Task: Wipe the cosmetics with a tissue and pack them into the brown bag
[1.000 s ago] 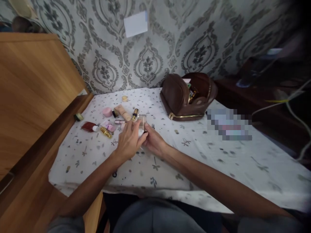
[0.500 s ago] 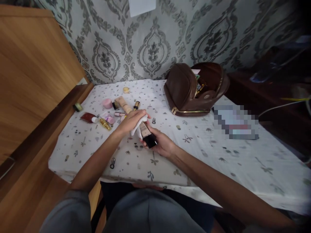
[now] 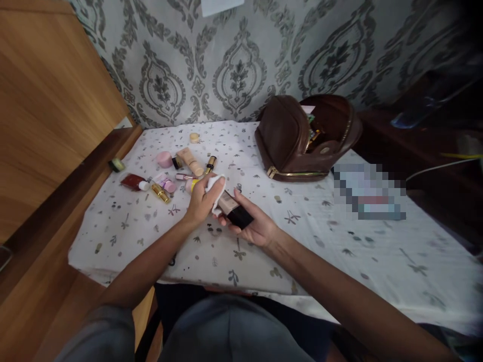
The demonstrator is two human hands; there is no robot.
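My right hand (image 3: 256,221) is closed around a foundation bottle (image 3: 227,202), beige with a black cap pointing down toward me. A white cloth (image 3: 216,188) is bunched in my left hand (image 3: 202,203) and pressed against the far end of the bottle, hiding that end. Just beyond my left hand lie a pink lip gloss tube (image 3: 185,176), a beige squeeze tube (image 3: 190,161) and a black and gold lipstick (image 3: 211,164). A gold tube (image 3: 160,193) rests to the left of my left hand.
A brown zip bag (image 3: 290,138) stands open at the back right. Right of it lies a blurred-out flat object (image 3: 370,193). At the left are a dark red bottle (image 3: 133,181), a pink jar (image 3: 164,159) and a small yellow jar (image 3: 194,138). A wooden cabinet (image 3: 49,90) borders the left.
My left hand has drawn back slightly with the cloth, its thumb now on top. The bottle has shifted a little right and turned in my right hand. The view has tilted slightly.
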